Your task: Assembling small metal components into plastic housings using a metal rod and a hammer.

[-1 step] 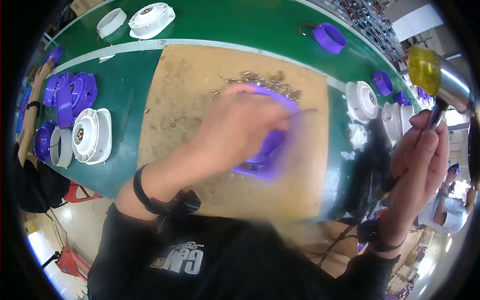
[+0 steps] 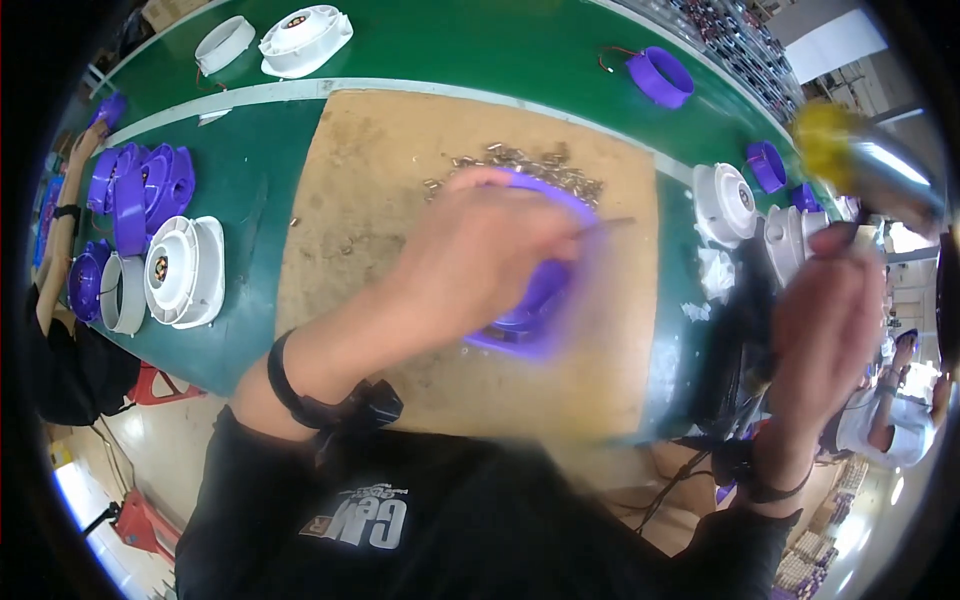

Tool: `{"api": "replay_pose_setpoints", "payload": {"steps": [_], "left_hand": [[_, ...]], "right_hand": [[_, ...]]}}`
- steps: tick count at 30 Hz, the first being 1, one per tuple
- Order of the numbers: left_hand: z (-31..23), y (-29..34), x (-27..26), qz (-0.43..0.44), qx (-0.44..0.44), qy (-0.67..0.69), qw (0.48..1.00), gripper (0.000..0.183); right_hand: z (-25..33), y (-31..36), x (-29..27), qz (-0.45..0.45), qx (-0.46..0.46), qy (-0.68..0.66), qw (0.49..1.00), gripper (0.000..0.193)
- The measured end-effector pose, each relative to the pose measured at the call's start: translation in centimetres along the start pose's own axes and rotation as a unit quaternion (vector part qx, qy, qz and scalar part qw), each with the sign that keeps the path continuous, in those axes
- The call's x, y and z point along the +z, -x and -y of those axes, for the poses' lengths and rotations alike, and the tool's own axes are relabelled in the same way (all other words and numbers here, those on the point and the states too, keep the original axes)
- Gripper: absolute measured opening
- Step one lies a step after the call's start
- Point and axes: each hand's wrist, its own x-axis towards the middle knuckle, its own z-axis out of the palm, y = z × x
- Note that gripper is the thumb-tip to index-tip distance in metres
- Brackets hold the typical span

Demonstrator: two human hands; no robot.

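On the cardboard sheet, my left hand is closed over a purple plastic housing, covering much of it. A thin dark piece sticks out just right of its fingertips; what the fingers pinch is hidden. Raised at the right, my right hand grips a hammer by its handle. The hammer has a metal head with a yellow face, blurred by motion. Just beyond the housing lies a heap of small metal pins.
The cardboard sheet covers part of the green bench. Purple and white fan housings stand at left. More white housings and a purple ring sit at right. A co-worker's arm reaches in at far left.
The hammer and my right hand have shifted slightly left and down and are more blurred. My left hand and the purple housing stay in place.
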Motion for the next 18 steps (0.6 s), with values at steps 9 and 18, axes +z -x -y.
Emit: {"api": "replay_pose_setpoints", "payload": {"steps": [9, 18], "left_hand": [[-0.2, -0.1, -0.1, 0.005, 0.003, -0.003, 1.0, 0.019], [0.1, 0.4, -0.2, -0.021, 0.014, -0.007, 1.0, 0.017]], "right_hand": [[-0.2, 0.2, -0.8, 0.093, -0.04, 0.062, 0.993, 0.017], [0.8, 0.8, 1.4, 0.25, -0.033, 0.155, 0.955, 0.008]]}}
